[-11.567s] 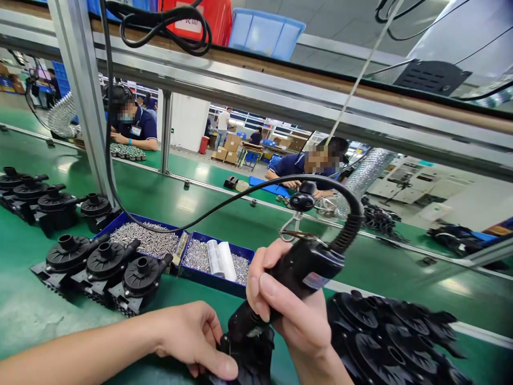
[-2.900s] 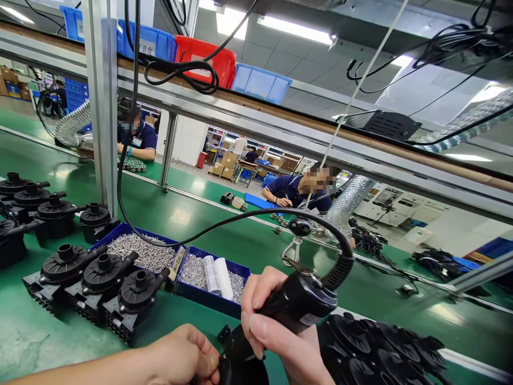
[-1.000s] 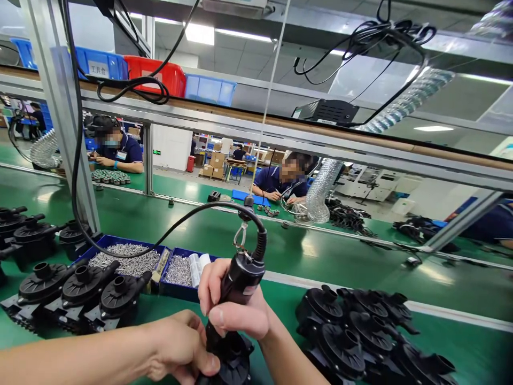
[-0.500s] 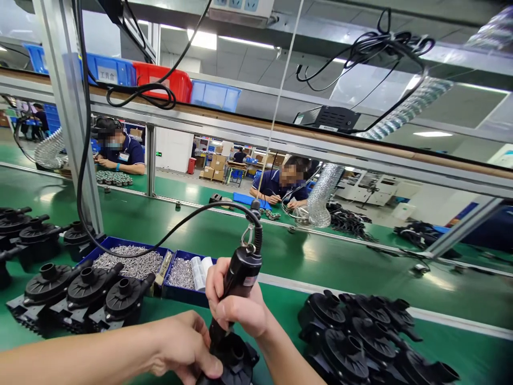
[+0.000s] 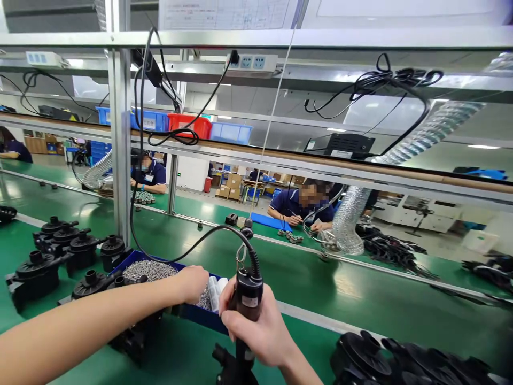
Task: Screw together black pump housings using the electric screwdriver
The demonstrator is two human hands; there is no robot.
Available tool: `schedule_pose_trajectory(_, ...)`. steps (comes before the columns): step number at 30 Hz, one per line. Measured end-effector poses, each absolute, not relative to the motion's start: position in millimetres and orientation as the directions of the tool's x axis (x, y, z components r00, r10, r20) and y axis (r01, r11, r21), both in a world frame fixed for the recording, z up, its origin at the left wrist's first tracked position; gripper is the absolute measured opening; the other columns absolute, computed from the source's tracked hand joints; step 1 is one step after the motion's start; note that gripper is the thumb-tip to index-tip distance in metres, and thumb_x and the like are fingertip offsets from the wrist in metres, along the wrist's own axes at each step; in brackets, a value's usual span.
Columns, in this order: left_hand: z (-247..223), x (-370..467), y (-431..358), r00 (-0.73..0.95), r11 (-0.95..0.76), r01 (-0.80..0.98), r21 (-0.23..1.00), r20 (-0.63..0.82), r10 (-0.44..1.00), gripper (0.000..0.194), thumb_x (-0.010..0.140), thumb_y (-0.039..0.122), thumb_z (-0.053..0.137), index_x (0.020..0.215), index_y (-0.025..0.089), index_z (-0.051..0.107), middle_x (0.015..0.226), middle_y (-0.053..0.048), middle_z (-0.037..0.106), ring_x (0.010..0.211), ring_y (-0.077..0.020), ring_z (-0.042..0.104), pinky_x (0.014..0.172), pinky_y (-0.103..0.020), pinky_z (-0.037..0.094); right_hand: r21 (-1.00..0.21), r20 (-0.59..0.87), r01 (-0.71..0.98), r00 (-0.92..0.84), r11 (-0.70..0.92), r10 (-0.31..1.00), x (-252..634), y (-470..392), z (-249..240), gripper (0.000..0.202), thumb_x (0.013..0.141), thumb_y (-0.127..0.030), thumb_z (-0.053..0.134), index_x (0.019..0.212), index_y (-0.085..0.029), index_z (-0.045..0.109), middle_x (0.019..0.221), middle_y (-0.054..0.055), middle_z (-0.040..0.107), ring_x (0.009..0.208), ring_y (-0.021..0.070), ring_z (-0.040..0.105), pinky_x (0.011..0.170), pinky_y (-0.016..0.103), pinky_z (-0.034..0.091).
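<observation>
Black housing (image 5: 229, 368) is released, left hand (image 5: 194, 283) now at blue bin (image 5: 203, 316).

a shelf (image 5: 304, 169) supports a red bin (image 5: 189, 125) between a blue bin (image 5: 156, 121) and a light blue bin (image 5: 231, 132). a power strip (image 5: 261, 63) is mounted higher. beyond, a person (image 5: 285, 203) in navy leans forward near a silver flexible duct (image 5: 349, 222).

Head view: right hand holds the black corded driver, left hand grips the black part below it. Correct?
No: the left hand is at the blue bin of metal pieces, not the black part (head view). The right hand holds the driver.
</observation>
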State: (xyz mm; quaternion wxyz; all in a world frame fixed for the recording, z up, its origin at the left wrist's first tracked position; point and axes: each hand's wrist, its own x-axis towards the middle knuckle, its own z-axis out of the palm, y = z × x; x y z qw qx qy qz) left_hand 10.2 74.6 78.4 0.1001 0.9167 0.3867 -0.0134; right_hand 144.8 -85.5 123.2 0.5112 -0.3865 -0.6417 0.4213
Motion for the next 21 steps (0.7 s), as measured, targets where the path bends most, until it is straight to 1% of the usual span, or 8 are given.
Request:
schedule_pose_trajectory(3,65,22,87,0.7,-0.69,0.713,0.127,-0.195,0.688,0.023,0.062,0.017,0.09,0.061,0.02,0.067,0.068,-0.007,0.069,0.087,-0.0392,0.076,0.086,-0.047,0.062,-0.928,0.356,0.049,-0.174,0.369,0.918,146,-80,117,0.008,0.07,-0.023,0.069,0.073,-0.02,0.062,0.057,-0.005,0.054,0.043,0.011,0.049,0.043,0.024,0.04)
schedule_pose_trajectory(5,58,28,88,0.703,-0.7,0.706,0.107,-0.221,0.676,0.02,0.065,0.019,0.089,0.064,0.021,0.07,0.066,-0.006,0.068,0.084,-0.0366,0.076,0.085,-0.044,0.062,-0.925,0.366,0.041,-0.172,0.378,0.915,147,-77,112,0.009,0.071,-0.024,0.07,0.074,-0.02,0.063,0.057,-0.005,0.055,0.042,0.0107,0.049,0.042,0.024,0.04)
schedule_pose_trajectory(8,54,31,86,0.685,-0.691,0.72,0.067,-0.224,0.693,0.013,0.065,0.014,0.085,0.072,0.018,0.074,0.075,-0.011,0.073,0.087,-0.0395,0.077,0.085,-0.047,0.062,-0.924,0.366,0.046,-0.189,0.381,0.911,149,-75,109,0.008,0.072,-0.023,0.07,0.075,-0.02,0.062,0.056,-0.005,0.056,0.042,0.0108,0.049,0.042,0.023,0.04)
schedule_pose_trajectory(12,63,32,79,0.66,-0.665,0.745,0.061,-0.219,0.719,0.034,0.06,0.008,0.084,0.093,0.013,0.079,0.099,-0.021,0.078,0.099,-0.0442,0.076,0.089,-0.051,0.062,-0.931,0.345,0.06,-0.184,0.361,0.921,148,-77,112,0.009,0.071,-0.022,0.069,0.074,-0.02,0.061,0.056,-0.005,0.055,0.042,0.0108,0.049,0.042,0.023,0.04)
schedule_pose_trajectory(14,69,31,76,0.657,-0.655,0.75,0.089,-0.215,0.723,0.037,0.061,0.008,0.082,0.097,0.013,0.079,0.103,-0.022,0.078,0.101,-0.0448,0.076,0.091,-0.053,0.062,-0.936,0.33,0.059,-0.183,0.346,0.926,148,-78,114,0.009,0.07,-0.021,0.069,0.074,-0.021,0.06,0.057,-0.005,0.055,0.043,0.0108,0.049,0.042,0.023,0.04)
schedule_pose_trajectory(17,75,27,68,0.66,-0.638,0.751,0.168,-0.171,0.732,0.03,0.063,0.007,0.078,0.092,0.012,0.077,0.102,-0.023,0.077,0.104,-0.0463,0.074,0.096,-0.056,0.059,-0.941,0.323,0.037,-0.21,0.338,0.923,149,-79,114,0.009,0.07,-0.02,0.069,0.075,-0.02,0.061,0.059,-0.005,0.056,0.044,0.0108,0.049,0.043,0.023,0.041)
schedule_pose_trajectory(19,76,19,56,0.665,-0.627,0.739,0.247,-0.118,0.737,0.026,0.062,0.005,0.075,0.086,0.014,0.075,0.1,-0.023,0.076,0.106,-0.0472,0.073,0.098,-0.058,0.057,-0.933,0.348,0.003,-0.24,0.359,0.906,151,-82,116,0.011,0.072,-0.02,0.072,0.075,-0.02,0.061,0.059,-0.005,0.057,0.044,0.0106,0.049,0.043,0.023,0.04)
schedule_pose_trajectory(21,74,6,37,0.689,-0.615,0.683,0.395,-0.068,0.721,0.021,0.061,0.004,0.073,0.077,0.017,0.07,0.089,-0.018,0.074,0.1,-0.0449,0.074,0.096,-0.055,0.057,-0.925,0.375,-0.027,-0.241,0.38,0.895,153,-86,120,0.014,0.077,-0.022,0.077,0.078,-0.019,0.063,0.062,-0.004,0.058,0.045,0.0105,0.05,0.045,0.024,0.039)
